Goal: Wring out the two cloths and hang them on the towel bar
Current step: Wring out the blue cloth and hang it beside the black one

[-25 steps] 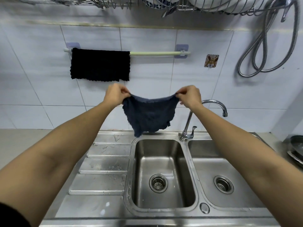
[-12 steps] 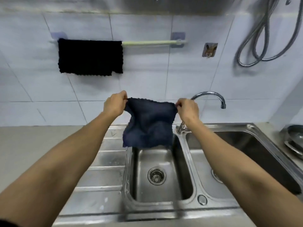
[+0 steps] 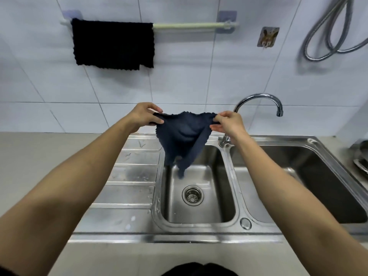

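A dark blue cloth [image 3: 183, 140] hangs between my two hands above the left sink basin [image 3: 199, 206], sagging to a point. My left hand [image 3: 144, 116] pinches its left top corner and my right hand [image 3: 229, 122] pinches its right top corner. A black cloth [image 3: 113, 44] is draped over the left part of the pale towel bar [image 3: 191, 25] on the tiled wall, well above my hands. The right stretch of the bar is bare.
A curved chrome faucet [image 3: 258, 100] stands just right of my right hand. The right basin [image 3: 298, 176] lies beyond it and a ribbed drainboard [image 3: 131, 176] lies on the left. A metal hose [image 3: 328, 36] loops on the wall at upper right. Dishes [image 3: 361, 158] sit at the far right.
Both hands have come lower and nearer to me with the blue cloth, away from the towel bar. The cloth now sags into a point instead of hanging flat. The view has tilted down.
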